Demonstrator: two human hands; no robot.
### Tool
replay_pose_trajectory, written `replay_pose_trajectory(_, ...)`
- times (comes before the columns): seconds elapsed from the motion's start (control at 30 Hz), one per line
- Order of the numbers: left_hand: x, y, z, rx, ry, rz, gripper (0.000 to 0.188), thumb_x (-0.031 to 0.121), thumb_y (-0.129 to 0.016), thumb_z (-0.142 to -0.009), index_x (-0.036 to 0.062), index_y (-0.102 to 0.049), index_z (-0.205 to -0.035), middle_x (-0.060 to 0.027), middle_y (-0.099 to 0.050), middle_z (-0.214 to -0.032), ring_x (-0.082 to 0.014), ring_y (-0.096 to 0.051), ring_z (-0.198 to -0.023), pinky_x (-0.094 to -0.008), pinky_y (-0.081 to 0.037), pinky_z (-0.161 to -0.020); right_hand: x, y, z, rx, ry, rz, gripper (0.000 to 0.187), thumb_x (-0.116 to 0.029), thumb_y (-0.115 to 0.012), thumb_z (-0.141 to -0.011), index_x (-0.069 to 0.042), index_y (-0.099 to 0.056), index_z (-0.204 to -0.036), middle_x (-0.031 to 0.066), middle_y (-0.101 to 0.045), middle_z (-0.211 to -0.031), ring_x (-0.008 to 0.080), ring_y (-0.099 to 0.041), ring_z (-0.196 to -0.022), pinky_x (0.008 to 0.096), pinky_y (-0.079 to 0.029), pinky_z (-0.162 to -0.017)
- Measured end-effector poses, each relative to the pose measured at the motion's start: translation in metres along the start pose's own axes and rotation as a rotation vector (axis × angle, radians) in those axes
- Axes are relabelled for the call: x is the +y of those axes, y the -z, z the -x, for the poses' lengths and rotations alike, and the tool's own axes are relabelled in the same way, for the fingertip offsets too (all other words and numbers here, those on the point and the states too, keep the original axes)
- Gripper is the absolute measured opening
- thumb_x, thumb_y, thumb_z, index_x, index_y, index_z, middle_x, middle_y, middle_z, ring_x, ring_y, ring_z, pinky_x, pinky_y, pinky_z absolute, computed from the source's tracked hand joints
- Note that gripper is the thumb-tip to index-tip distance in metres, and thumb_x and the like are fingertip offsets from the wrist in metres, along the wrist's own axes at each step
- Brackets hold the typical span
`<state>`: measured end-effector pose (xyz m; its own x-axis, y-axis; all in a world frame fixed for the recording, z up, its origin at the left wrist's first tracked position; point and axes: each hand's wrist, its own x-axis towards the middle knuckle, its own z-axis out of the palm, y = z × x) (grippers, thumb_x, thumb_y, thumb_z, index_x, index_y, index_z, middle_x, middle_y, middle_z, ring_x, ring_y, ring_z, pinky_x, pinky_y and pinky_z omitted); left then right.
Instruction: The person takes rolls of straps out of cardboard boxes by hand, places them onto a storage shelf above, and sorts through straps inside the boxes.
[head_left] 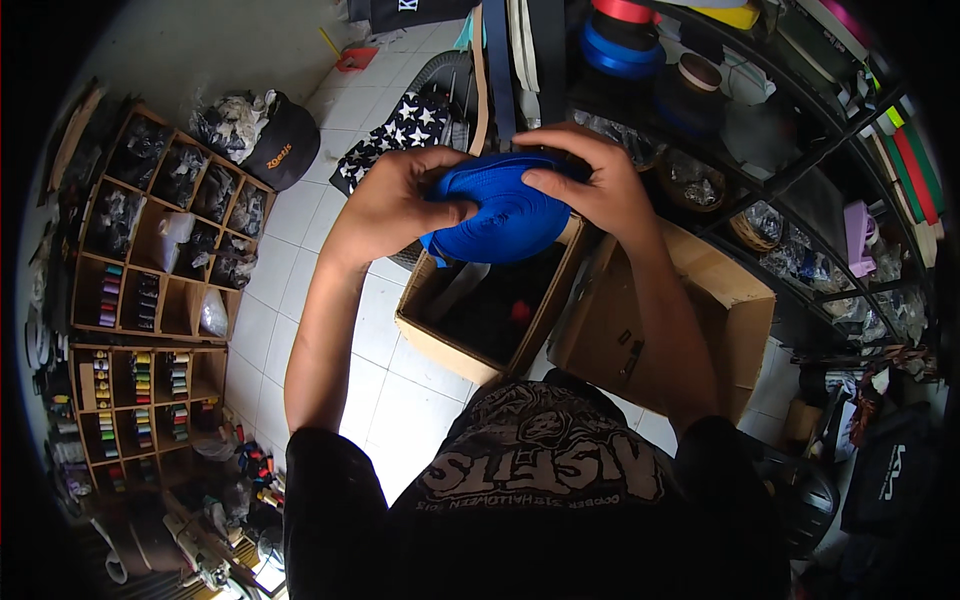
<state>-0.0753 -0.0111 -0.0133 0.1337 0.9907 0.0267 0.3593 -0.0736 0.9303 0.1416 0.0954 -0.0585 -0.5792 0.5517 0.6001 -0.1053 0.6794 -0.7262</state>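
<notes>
A flat coiled roll of blue webbing (510,218) is held up between my two hands, above a cardboard box. My left hand (385,205) grips its left edge, the thumb lying on the coil's face and the fingers behind it. On the right side, my right hand (605,185) holds the rim with the thumb on top and the fingers curved over the far edge. A short loose end of the strap hangs at the roll's lower left. Below stands the open cardboard box (440,345) with dark contents and a small red item inside.
A second open cardboard box (745,300) stands beside it on the right. Wooden cubbies (150,340) with thread spools and bagged goods line the left. Dark metal shelves (800,170) with webbing rolls and baskets rise on the right. Star-patterned cloth (405,125) lies ahead on a dark basket.
</notes>
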Motion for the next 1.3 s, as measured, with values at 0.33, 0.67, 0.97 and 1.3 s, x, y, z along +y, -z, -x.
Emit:
replay_pose_trajectory(0.33, 0.008, -0.001, 0.005, 0.160, -0.120, 0.037, 0.040, -0.004, -0.072, -0.074, -0.0072, -0.059, -0.112, -0.0079, -0.067, -0.095, -0.0103, -0.062, -0.083, -0.0229, -0.051, -0.075, 0.039, -0.020, 0.013, 0.350, -0.151, -0.372, 0.034, -0.023, -0.049, -0.098, -0.004, -0.056, -0.126, 0.0095, -0.064, -0.112, 0.0153, -0.059, -0.103, 0.0284, -0.046, -0.090)
replay_pose_trajectory(0.67, 0.033, -0.009, 0.000, 0.216, -0.202, 0.134, 0.042, -0.002, -0.072, -0.074, -0.0061, -0.060, -0.114, -0.0070, -0.069, -0.093, -0.0088, -0.062, -0.082, -0.0230, -0.050, -0.078, 0.029, -0.099, 0.035, -0.168, -0.169, -0.207, 0.047, -0.026, -0.075, -0.082, -0.007, -0.055, -0.121, 0.0076, -0.058, -0.119, 0.0198, -0.053, -0.114, 0.0359, -0.040, -0.100)
replay_pose_trajectory(0.97, 0.044, -0.006, 0.005, 0.275, -0.202, 0.120, 0.041, -0.001, -0.073, -0.073, -0.0053, -0.061, -0.112, -0.0064, -0.069, -0.091, -0.0084, -0.062, -0.081, -0.0225, -0.050, -0.077, 0.042, -0.105, 0.038, 0.017, -0.064, -0.175, 0.020, -0.015, -0.058, -0.093, 0.000, -0.058, -0.106, 0.0105, -0.063, -0.097, 0.0232, -0.062, -0.085, 0.0354, -0.047, -0.077)
replay_pose_trajectory(1.3, 0.044, 0.000, 0.007, 0.303, -0.287, 0.105, 0.034, -0.002, -0.071, -0.075, -0.0047, -0.063, -0.109, -0.0057, -0.068, -0.087, -0.0086, -0.062, -0.077, -0.0241, -0.052, -0.073, 0.048, -0.071, 0.063, -0.227, -0.265, 0.073, 0.029, -0.017, -0.062, -0.088, 0.002, -0.061, -0.110, 0.0153, -0.067, -0.093, 0.0296, -0.065, -0.088, 0.0370, -0.049, -0.081)
